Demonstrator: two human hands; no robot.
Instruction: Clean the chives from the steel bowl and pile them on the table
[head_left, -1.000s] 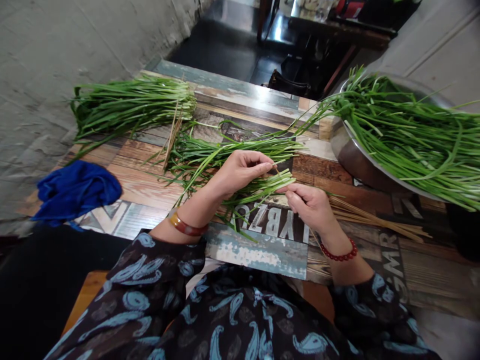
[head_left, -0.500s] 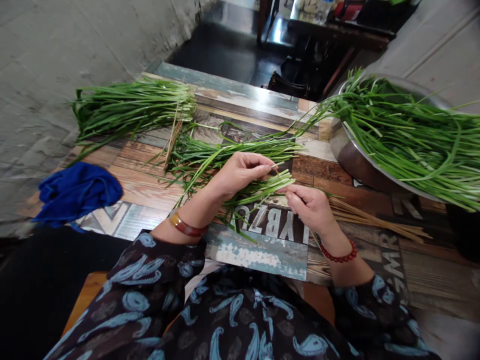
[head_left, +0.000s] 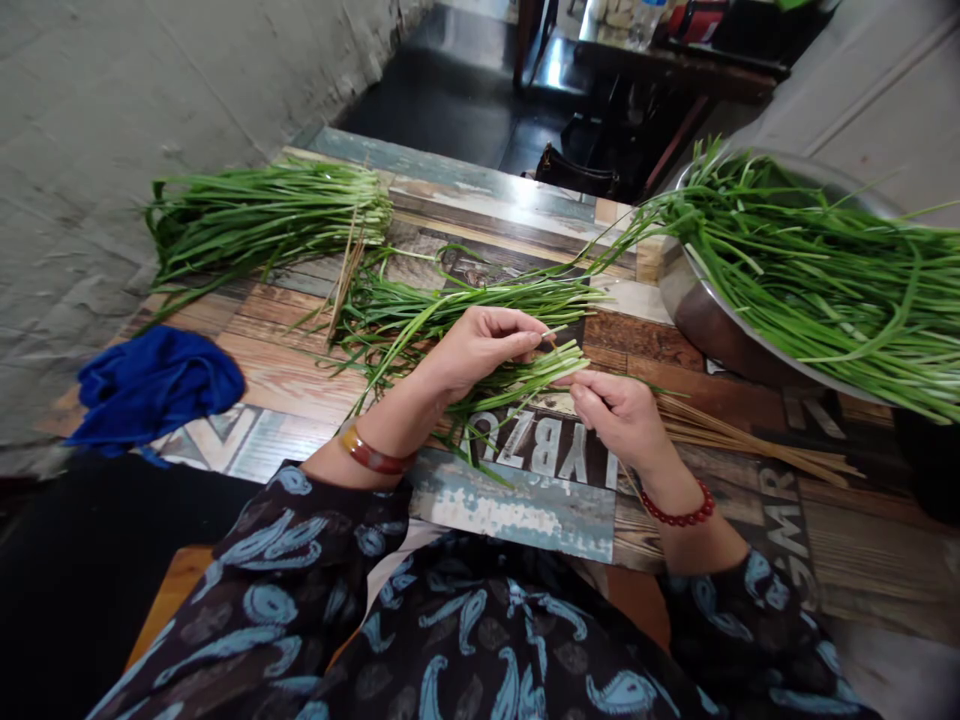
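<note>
Over the middle of the table my left hand (head_left: 491,348) is closed, thumb against fingertips, pinching a pale chive stem. My right hand (head_left: 619,412) is closed too, its fingertips on a thin brown skewer or strand that runs below the hand. Between both hands lie the pale stem ends of a small chive bunch (head_left: 551,370); its leaves spread left under my left wrist. Just behind it rests a looser layer of chives (head_left: 487,296). Thin brown sticks (head_left: 757,440) lie right of my right hand.
A large chive pile (head_left: 270,215) lies at the back left, more thin sticks (head_left: 346,280) beside it. A blue cloth (head_left: 157,380) is at the left edge. A metal basin (head_left: 694,300) heaped with chives stands on the right. Another table is beyond.
</note>
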